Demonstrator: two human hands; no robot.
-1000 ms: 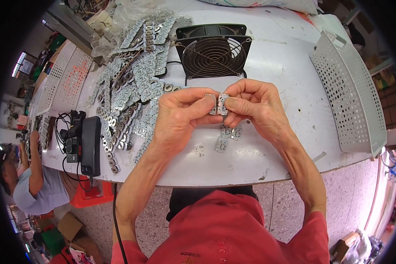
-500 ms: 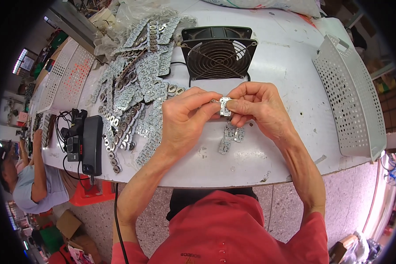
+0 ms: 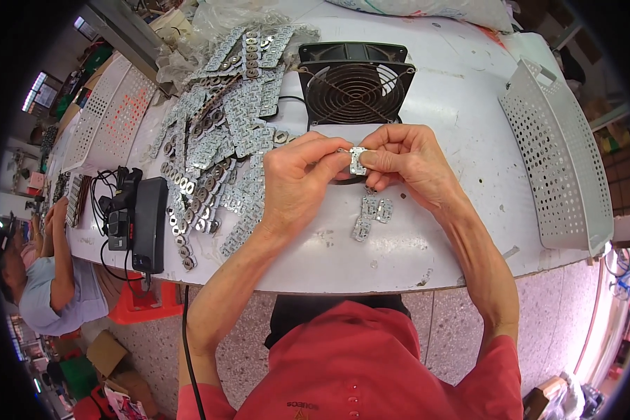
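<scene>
A small white circuit board [image 3: 358, 162] is held up over the table, in front of the black fan. My right hand [image 3: 414, 164] pinches its right side between thumb and fingers, the other fingers curled. At the board's left edge, the thumb and fingertips of my left hand [image 3: 297, 175] are pressed together; a metallic sliver shows there, too small to name. Just below my right hand, several loose circuit boards [image 3: 373, 210] lie on the table. To the left of my left hand spreads a large pile of circuit board strips [image 3: 224, 140], some with round metal parts.
Beyond my hands stands the black fan [image 3: 357, 91]. A grey perforated basket [image 3: 560, 168] is at the right, another basket [image 3: 108, 115] at the left. A black power adapter [image 3: 149, 224] with cables lies near the left front edge. A co-worker [image 3: 56, 287] sits at the far left.
The view has shifted slightly, so the fan and loose boards appear a little farther right. Both hands keep nearly the same pose around the circuit board.
</scene>
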